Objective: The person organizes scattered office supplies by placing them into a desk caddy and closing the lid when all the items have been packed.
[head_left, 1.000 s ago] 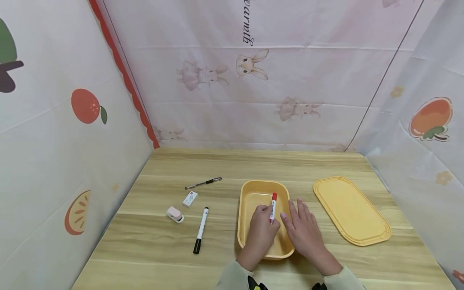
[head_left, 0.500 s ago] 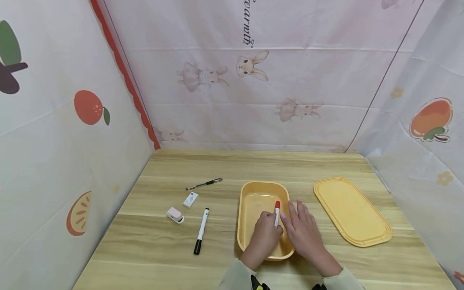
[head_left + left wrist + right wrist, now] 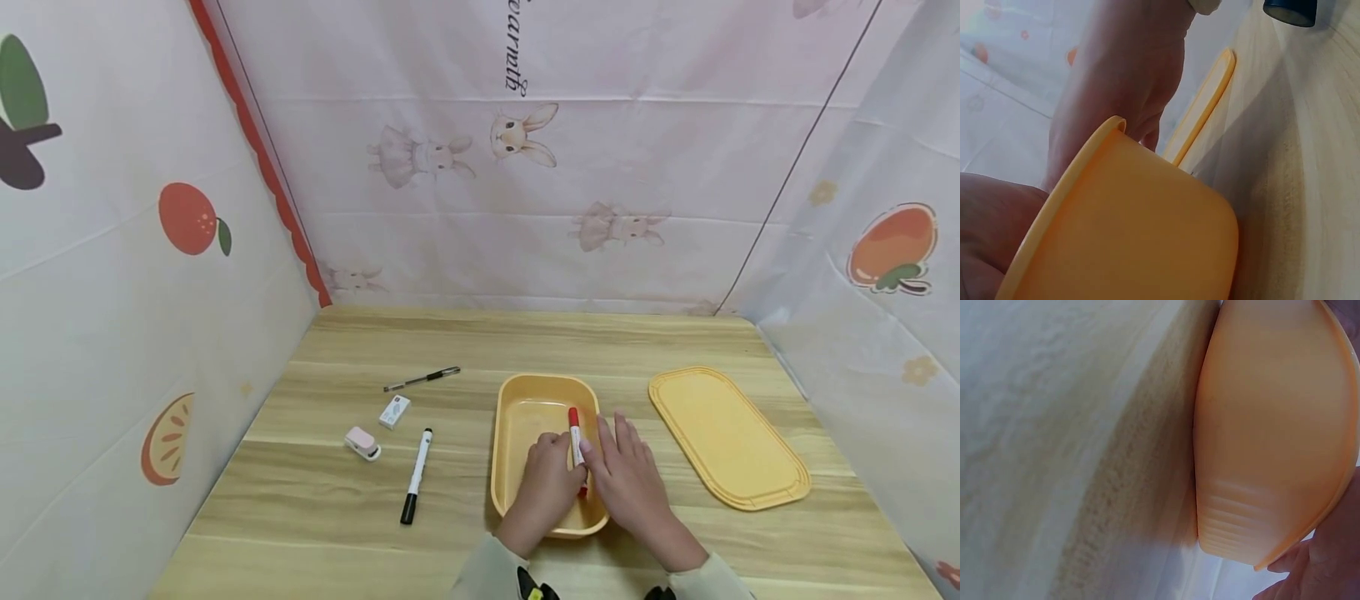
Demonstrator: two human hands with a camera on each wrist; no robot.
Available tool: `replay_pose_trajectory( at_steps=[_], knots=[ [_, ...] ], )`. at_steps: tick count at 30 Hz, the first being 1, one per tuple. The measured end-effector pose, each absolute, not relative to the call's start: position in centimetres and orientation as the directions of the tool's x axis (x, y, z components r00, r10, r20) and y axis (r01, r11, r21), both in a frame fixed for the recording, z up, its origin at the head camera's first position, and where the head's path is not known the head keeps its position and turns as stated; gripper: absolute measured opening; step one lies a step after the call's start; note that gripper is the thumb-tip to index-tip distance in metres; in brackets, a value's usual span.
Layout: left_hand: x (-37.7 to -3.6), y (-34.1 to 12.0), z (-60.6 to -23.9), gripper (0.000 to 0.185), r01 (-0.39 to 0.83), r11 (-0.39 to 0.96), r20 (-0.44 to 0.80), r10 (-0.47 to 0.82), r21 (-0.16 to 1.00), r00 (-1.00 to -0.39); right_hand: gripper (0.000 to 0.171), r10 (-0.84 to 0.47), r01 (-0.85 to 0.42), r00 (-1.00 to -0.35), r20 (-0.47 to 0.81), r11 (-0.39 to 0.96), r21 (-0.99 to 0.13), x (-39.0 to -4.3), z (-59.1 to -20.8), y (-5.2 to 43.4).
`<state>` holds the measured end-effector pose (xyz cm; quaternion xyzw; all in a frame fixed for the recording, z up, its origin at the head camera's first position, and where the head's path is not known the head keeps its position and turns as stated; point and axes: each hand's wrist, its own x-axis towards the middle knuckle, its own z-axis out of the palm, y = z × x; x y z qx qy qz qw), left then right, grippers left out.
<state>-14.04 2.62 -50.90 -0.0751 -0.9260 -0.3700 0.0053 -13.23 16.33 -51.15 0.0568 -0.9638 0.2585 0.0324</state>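
A red-capped white marker (image 3: 576, 437) lies low inside the yellow tub (image 3: 504, 467), along its right wall. My left hand (image 3: 546, 483) is in the tub with its curled fingers holding the marker's lower part. Flat on the tub's right rim rests my right hand (image 3: 628, 471), fingers straight and beside the marker. The left wrist view shows the tub's outer wall (image 3: 1141, 237) with my right hand (image 3: 1129, 81) behind it. In the right wrist view the tub's side (image 3: 1272, 425) fills the frame on the wooden table (image 3: 1072, 456).
The yellow lid (image 3: 727, 437) lies flat to the right of the tub. Left of the tub are a black marker (image 3: 416, 475), a thin black pen (image 3: 422, 379), a white eraser (image 3: 393, 412) and a small pink object (image 3: 362, 443). Printed fabric walls close three sides.
My left hand has lowered the red marker from above the tub down into it, against the right wall. The right hand has stayed on the rim.
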Motion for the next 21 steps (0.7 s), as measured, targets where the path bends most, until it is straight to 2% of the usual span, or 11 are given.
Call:
replay_pose_trajectory(
  at_steps=[5,14,21],
  knots=[
    [-14.1,2.1,-50.5,0.049,0.144,0.728,0.102,0.102,0.671,-0.990,0.072,-0.093,-0.124,-0.992,0.087,0.858,-0.499,-13.2,-51.1,16.3],
    [-14.4,0.1,-48.9,0.053,0.134,0.827,0.130,0.074,0.547,-0.989,0.073,-0.095,-0.124,-0.992,0.085,0.866,-0.485,-13.3,-51.0,16.4],
    [-14.9,-1.7,-47.3,0.060,0.143,0.786,0.117,0.090,0.601,-0.989,0.072,-0.101,-0.128,-0.992,0.081,0.863,-0.488,-13.3,-51.0,16.4]
  ],
)
